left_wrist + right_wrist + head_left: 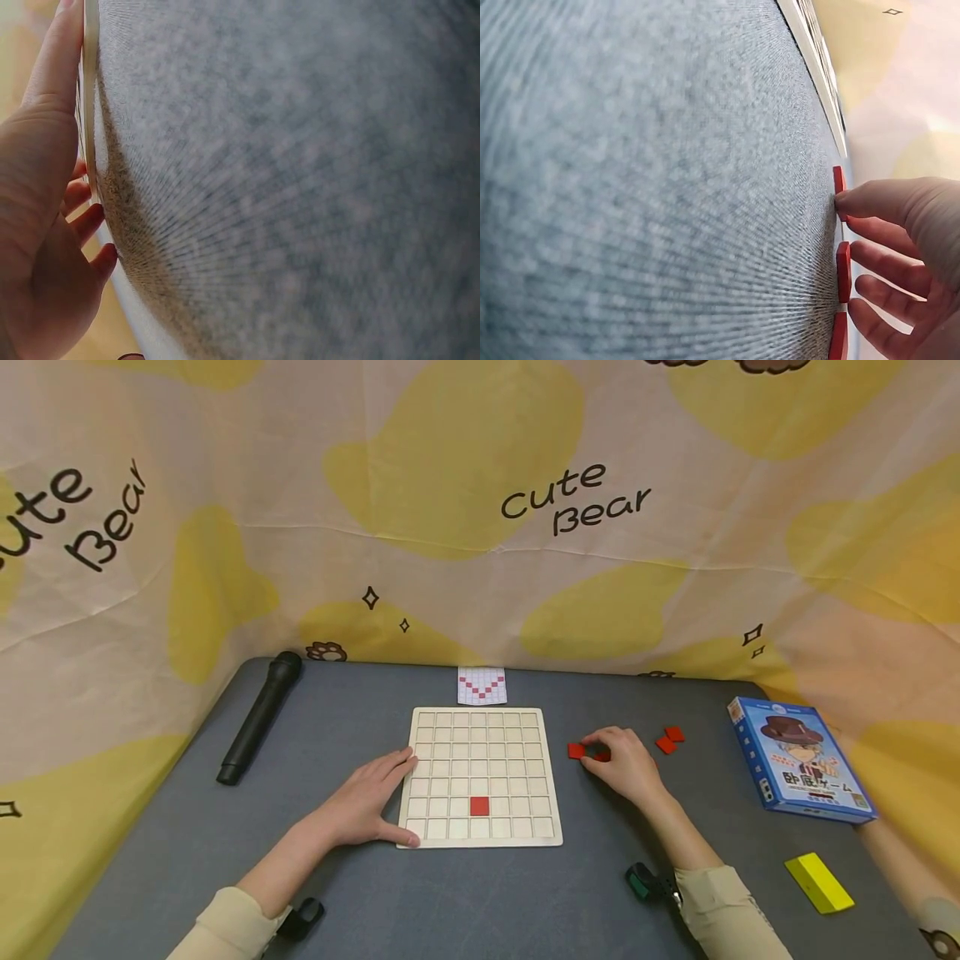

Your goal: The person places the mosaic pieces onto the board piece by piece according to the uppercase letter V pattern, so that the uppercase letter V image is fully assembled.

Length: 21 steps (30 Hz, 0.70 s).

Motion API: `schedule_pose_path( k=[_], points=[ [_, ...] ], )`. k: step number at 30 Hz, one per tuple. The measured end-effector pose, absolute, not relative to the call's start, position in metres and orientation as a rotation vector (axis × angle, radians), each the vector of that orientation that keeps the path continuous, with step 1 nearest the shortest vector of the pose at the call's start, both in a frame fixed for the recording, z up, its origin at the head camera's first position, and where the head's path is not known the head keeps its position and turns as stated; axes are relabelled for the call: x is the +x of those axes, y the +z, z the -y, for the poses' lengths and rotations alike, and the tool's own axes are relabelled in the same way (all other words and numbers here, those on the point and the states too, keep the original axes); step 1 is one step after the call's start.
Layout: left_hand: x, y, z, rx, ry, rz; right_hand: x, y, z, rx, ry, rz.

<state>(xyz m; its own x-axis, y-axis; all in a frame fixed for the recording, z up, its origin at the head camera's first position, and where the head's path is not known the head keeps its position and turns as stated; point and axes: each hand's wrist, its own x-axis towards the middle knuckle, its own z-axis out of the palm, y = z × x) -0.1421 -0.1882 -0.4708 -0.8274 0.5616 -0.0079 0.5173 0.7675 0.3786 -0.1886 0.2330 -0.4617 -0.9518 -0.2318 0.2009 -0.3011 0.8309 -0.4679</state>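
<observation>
A cream grid board (550, 793) lies on the dark grey table, with one red square tile (479, 806) in a lower cell. My left hand (366, 802) rests along the board's left edge, thumb at the near corner and fingers spread higher up. To the right of the board, my right hand (628, 767) pinches a small red tile (575, 751) by its edges between thumb and index finger, down on the table. Another red tile (844, 271) sits beneath the other fingers. Two more red tiles (670, 740) lie just right of that hand.
A card with a pink grid pattern (482, 687) stands behind the board. On the left lies a black microphone (260, 718). A blue game box (802, 760) and a yellow block (820, 883) are on the right. Part of another person's arm (896, 868) shows at the right edge.
</observation>
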Motion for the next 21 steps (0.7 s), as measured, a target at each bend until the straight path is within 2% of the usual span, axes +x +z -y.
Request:
schedule_pose_path(
  k=[21],
  points=[
    [-0.144,-0.473,0.187,0.845,0.527,-2.839,-0.186,-0.465,-0.219,0.367,0.925,2.800]
  ],
)
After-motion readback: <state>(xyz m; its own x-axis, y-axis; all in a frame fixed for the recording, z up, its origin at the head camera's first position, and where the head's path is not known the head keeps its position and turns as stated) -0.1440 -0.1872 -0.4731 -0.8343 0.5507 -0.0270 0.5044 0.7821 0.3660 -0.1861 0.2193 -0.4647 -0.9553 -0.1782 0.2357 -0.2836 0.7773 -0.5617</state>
